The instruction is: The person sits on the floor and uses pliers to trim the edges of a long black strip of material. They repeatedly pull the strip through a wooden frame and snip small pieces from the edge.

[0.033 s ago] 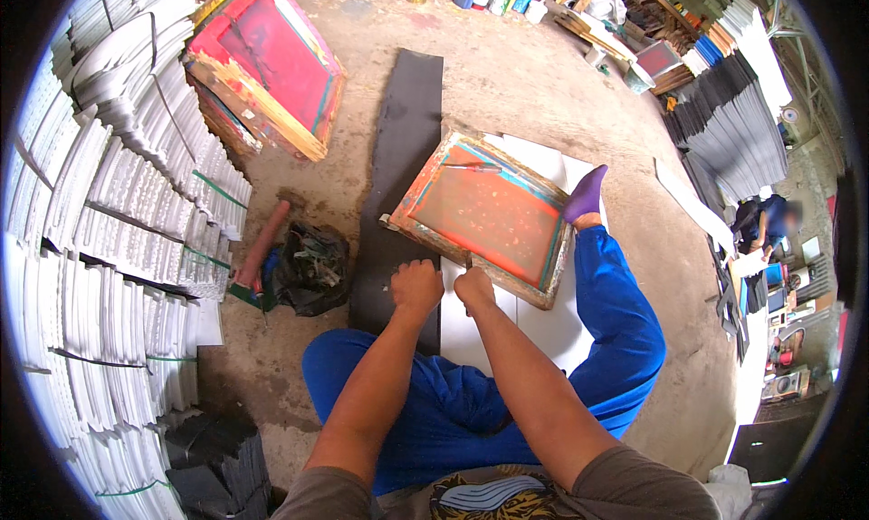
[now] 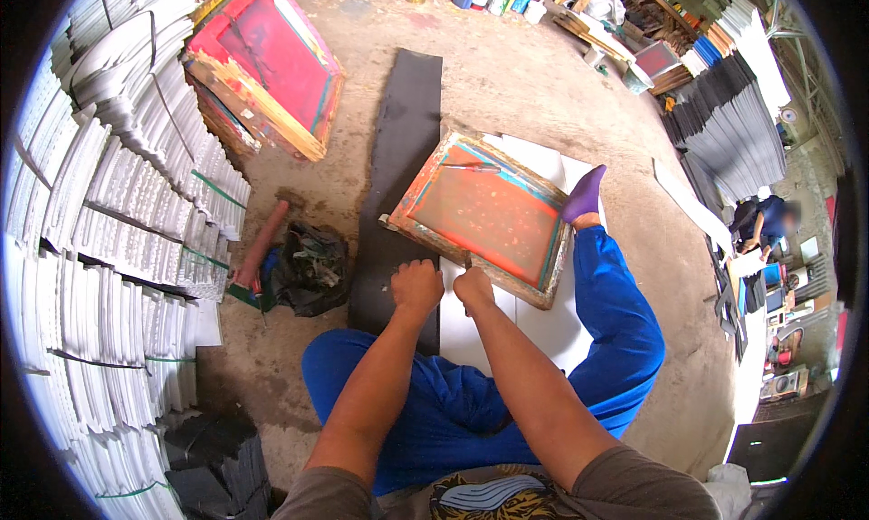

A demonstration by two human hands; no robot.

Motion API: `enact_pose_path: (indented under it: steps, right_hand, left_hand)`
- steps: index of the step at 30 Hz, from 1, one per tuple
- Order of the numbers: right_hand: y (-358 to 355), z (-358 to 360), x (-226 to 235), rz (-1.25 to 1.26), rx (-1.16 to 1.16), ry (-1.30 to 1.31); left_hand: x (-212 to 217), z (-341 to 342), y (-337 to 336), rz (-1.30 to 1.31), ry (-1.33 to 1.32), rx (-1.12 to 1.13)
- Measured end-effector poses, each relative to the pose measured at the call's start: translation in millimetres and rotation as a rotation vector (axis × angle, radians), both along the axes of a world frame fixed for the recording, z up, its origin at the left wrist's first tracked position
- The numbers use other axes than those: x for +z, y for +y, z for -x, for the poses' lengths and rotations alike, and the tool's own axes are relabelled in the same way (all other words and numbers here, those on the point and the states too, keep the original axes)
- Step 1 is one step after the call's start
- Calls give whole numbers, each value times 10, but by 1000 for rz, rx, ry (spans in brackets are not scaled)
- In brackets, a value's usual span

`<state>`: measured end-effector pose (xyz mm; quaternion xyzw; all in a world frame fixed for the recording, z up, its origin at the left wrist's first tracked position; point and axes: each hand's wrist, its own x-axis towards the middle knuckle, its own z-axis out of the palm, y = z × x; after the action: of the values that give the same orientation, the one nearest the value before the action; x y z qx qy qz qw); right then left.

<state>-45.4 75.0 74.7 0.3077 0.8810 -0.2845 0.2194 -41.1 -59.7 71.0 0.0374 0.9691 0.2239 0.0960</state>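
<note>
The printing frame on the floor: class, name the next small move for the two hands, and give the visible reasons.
Probably lift the near edge of the frame. Both hands, left hand and right hand, are closed at that edge, the frame lies flat over white sheets, and a squeegee rests at the far end of the mesh, which suggests the stroke is finished. Whether the fingers already grip the wood is unclear.

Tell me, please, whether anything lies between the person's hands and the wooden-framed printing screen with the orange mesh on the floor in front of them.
Nothing visible does. The left hand and right hand are closed fists at the near edge of the wooden-framed printing screen with orange mesh, over the white sheet; whether they touch the frame is unclear.
</note>
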Motion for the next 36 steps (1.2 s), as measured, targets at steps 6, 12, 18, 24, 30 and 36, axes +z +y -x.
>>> enact_pose_path:
  steps: [6, 12, 18, 24, 30, 36]
  right_hand:
    - [130, 48, -362, -125, 4, 193]
    - [-138, -39, -95, -227, 34, 167]
    - [-126, -60, -122, -273, 20, 146]
    - [51, -54, -70, 4, -25, -5]
    - [114, -204, -104, 412, -204, 181]
    - [89, -517, -165, 344, -65, 237]
  left_hand:
    - [14, 52, 88, -31, -25, -19]
    - [-73, 95, 85, -41, -6, -25]
    - [-247, 154, 134, -14, 21, -55]
    - [-156, 244, 109, -85, -34, -38]
    - [-159, 270, 49, -157, -124, -24]
    - [-185, 301, 1, -329, -227, 39]
